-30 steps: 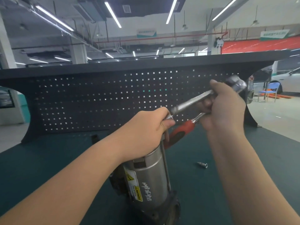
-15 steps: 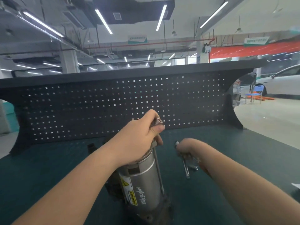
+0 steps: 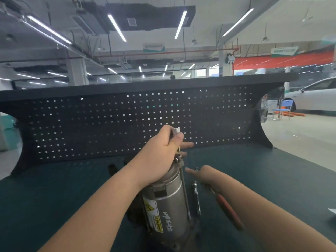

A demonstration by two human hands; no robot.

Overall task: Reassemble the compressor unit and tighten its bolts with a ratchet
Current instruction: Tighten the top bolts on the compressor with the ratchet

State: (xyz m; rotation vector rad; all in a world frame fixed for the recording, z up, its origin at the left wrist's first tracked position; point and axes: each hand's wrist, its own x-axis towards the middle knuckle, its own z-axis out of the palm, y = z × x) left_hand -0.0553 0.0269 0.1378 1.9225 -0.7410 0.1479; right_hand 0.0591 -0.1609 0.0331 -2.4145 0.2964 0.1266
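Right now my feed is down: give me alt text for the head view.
The left hand grips the top of the upright silver compressor unit on the green bench. The right hand reaches across the bench with fingers extended, and the red-handled ratchet and a metal extension bar lie beside the unit.

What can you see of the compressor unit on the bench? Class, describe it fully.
The compressor unit is a silvery metal cylinder standing roughly upright, leaning slightly, on the dark green bench top. Its base looks darker and blurred. A yellow warning label and handwritten white marks sit on its side, and a long thin bolt runs down its right flank. The left hand grips its top; the right hand is beside it, apart.
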